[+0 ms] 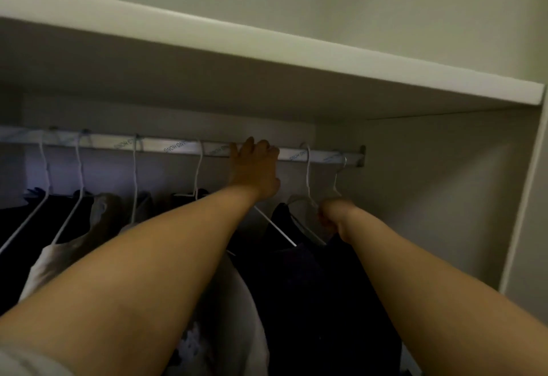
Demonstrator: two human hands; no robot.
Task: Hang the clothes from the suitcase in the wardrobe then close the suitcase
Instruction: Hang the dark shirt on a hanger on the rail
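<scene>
Head: hanger (336,181) (white) in right hand (333,217)

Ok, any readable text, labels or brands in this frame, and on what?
"HONG": printed upside down and repeated along the hanging rail; the letters before it are blurred.
No other text on the hangers, clothes or shelf.

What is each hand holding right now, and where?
Right hand grips the rightmost white hanger just below its neck. Left hand curls over the rail; whether it also pinches anything cannot be told.
</scene>
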